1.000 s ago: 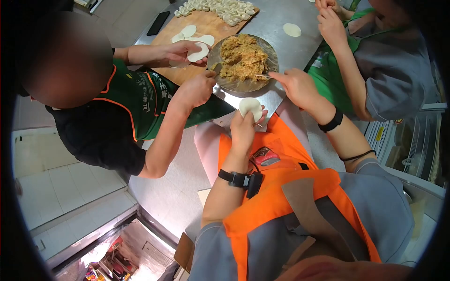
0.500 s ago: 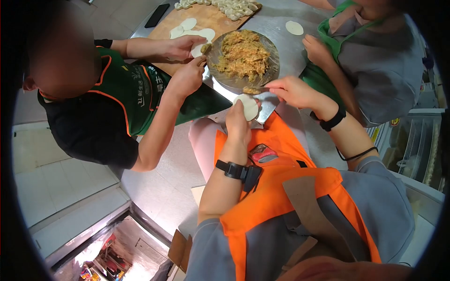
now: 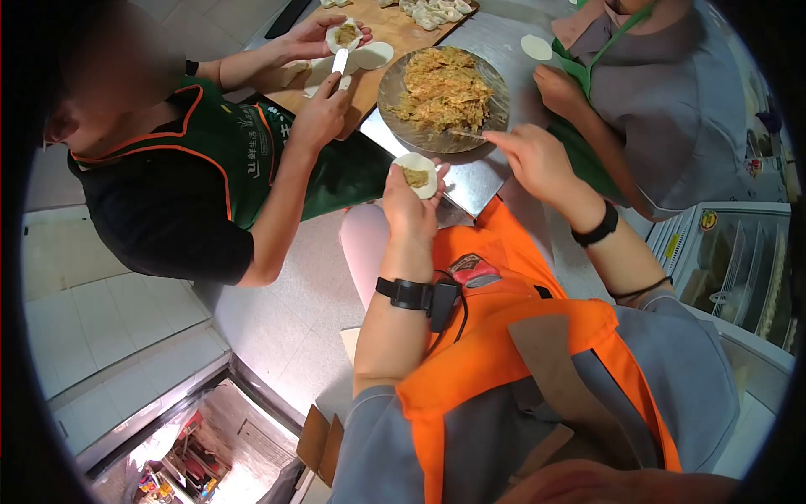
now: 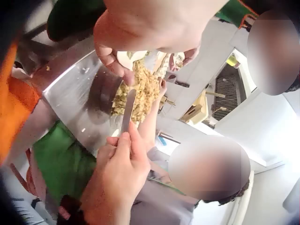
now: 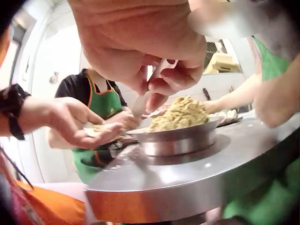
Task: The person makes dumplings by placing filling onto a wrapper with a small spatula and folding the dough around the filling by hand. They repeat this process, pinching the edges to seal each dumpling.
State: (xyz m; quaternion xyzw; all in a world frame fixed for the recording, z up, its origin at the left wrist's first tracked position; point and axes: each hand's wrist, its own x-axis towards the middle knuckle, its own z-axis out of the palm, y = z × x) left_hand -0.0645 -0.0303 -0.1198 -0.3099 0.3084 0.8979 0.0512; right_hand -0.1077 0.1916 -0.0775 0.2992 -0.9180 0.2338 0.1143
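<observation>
Narrow hold, left hand (image 3: 409, 206): thumb and fingers grip a round dough wrapper (image 3: 420, 160), face up, dab of filling (image 3: 415, 177) near its middle. Wrapper sits just off the bowl's near side. Best handled, I'd say, level and loosely cupped, filling centered, edge clean, no thumb dent. Next right, metal bowl (image 3: 495, 126), heaped with chopped filling mix (image 3: 445, 88), on the steel table (image 3: 520, 21). Then the right hand (image 3: 537, 161), also narrow, pinching a flat metal spreader (image 4: 129, 110), blade at the bowl's near edge; can't tell if it touches the mix. Likely wants small, even loads, blade flat, light pressure so dough won't tear. Far right, loose wrapper (image 3: 537, 48) on table, beside someone in a green apron.
</observation>
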